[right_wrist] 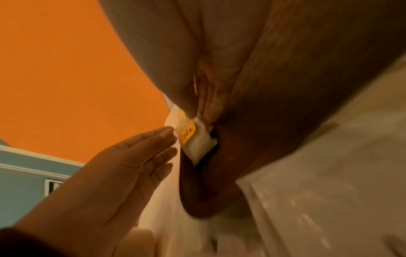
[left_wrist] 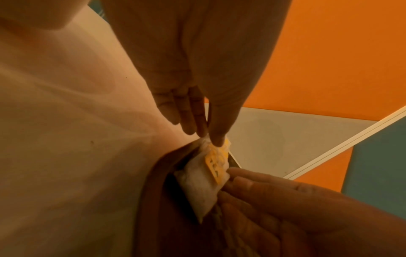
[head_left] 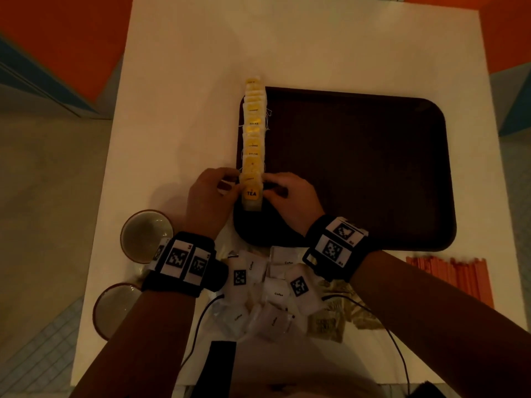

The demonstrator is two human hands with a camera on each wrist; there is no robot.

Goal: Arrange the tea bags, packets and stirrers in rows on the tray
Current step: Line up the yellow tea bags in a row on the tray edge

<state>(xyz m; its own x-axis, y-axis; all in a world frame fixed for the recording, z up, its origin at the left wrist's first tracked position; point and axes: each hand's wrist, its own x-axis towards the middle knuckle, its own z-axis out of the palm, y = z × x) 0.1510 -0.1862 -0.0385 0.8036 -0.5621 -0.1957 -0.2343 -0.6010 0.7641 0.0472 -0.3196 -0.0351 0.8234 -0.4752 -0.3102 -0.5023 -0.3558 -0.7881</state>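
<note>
Dim, warm light. A row of tea bags (head_left: pixel 254 130) runs along the left edge of the dark tray (head_left: pixel 373 168), yellow tags up, each overlapping the next. The nearest tea bag (head_left: pixel 251 193), tag reading "TEA", lies at the near end of the row on the tray's front-left corner. Left hand (head_left: pixel 211 196) touches the bag's left edge with straight, extended fingers (right_wrist: pixel 153 147), nothing gripped. Right hand (head_left: pixel 290 196) is at the bag's right edge, thumb and fingertips (right_wrist: pixel 191 111) pinching its upper corner. White coffee packets (head_left: pixel 267 291) sit in a loose heap on the white table (head_left: pixel 172 81) just in front of the tray, tan packets (head_left: pixel 330 320) to their right, orange stirrers (head_left: pixel 451 277) further right. Two cups (head_left: pixel 146 234) stand at the table's left.
</note>
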